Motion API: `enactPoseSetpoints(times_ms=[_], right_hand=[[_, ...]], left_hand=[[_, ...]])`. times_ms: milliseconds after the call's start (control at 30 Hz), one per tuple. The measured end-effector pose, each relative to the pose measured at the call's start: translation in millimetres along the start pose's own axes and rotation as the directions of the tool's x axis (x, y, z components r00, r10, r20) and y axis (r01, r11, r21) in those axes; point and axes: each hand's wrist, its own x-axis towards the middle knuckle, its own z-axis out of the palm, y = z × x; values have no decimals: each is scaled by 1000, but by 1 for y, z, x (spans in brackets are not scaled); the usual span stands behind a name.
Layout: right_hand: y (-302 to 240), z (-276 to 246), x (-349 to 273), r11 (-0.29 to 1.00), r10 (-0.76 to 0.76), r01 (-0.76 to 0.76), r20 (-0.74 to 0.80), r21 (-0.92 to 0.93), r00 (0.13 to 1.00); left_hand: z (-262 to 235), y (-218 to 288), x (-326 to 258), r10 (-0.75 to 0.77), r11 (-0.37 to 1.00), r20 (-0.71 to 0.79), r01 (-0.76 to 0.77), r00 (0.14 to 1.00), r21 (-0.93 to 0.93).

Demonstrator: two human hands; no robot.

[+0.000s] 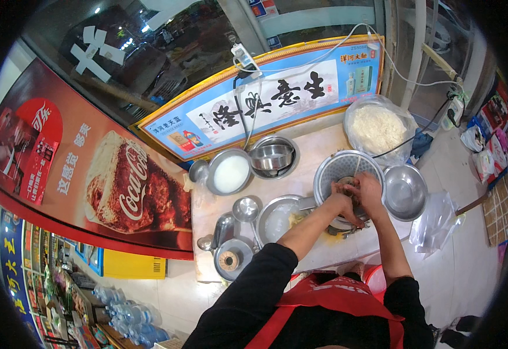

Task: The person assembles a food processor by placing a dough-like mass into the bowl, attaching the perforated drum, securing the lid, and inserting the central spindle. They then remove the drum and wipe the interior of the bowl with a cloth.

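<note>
Both my hands are together over a round grey metal pot (327, 170) with a speckled inner wall, at the right part of the table. My left hand (340, 206) reaches in from the lower left with its fingers curled. My right hand (370, 189) bends down over the pot's right side, fingers bent inward against the left ones. Something small and brownish shows between the fingers, but its kind is hidden. A thin pale stick (357, 166) rises beside them. Left of the pot stands a wide metal pan (270, 221) with whitish contents and yellow bits at its edge.
A bowl of white contents (231, 174), stacked steel bowls (272, 156), a ladle (245, 209) and a bowl with a brown ring-shaped thing (229, 260) stand on the left. At right are a plastic-lined tub of pale, floury stuff (379, 129), a steel bowl (406, 195) and clear plastic (432, 225).
</note>
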Motion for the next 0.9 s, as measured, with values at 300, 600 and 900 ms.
enactPoseSetpoints(times_ms=[300, 600, 900], right_hand=[[12, -6, -16, 939, -23, 14, 21, 343, 1000], [1, 0, -16, 936, -173, 249, -290, 250, 941], [-2, -2, -18, 962, -150, 200, -256, 183, 955]], left_hand=[[-2, -4, 6, -8, 1000, -14, 8, 1000, -4], [-3, -3, 8, -12, 1000, -10, 13, 1000, 7], [-3, -6, 8, -12, 1000, -13, 13, 1000, 7]])
